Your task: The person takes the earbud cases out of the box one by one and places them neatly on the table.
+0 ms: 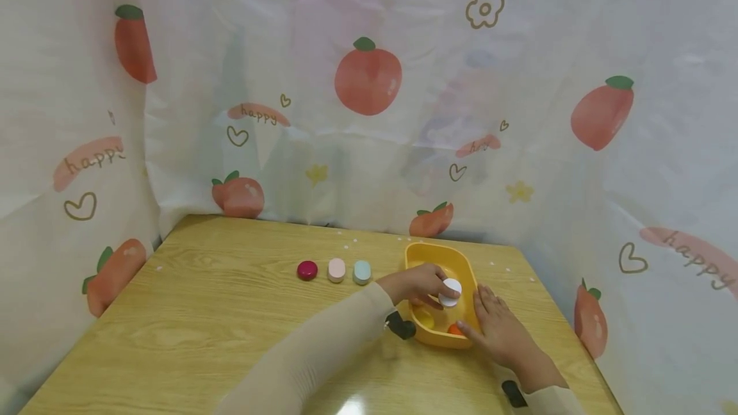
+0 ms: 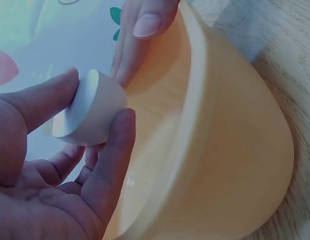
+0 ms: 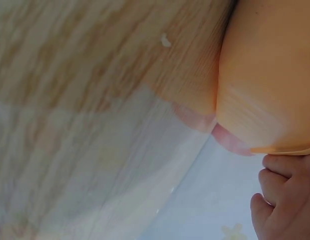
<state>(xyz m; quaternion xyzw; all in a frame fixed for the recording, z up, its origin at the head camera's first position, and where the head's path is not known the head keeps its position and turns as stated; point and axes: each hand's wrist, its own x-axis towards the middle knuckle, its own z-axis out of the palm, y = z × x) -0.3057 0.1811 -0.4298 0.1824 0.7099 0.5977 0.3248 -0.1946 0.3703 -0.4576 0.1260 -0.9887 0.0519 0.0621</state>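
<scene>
My left hand (image 1: 425, 284) is over a yellow plastic basin (image 1: 434, 248), pinching a thick white rounded block (image 1: 450, 292) between thumb and fingers. In the left wrist view this white block (image 2: 92, 110) tilts, flat face to the left, above the inside of the basin. My right hand (image 1: 503, 332) holds the basin's right rim, thumb over the edge and fingers along the side. Within the basin, a yellow piece (image 1: 425, 319) and an orange piece (image 1: 455, 330) lie near the front; both are partly hidden.
Left of the basin, a mint block (image 1: 362, 272), a pale pink block (image 1: 337, 270) and a shiny magenta block (image 1: 307, 269) stand in a row on the wood-grain table (image 1: 230, 312). A fruit-print curtain (image 1: 369, 171) encloses the table's back and sides.
</scene>
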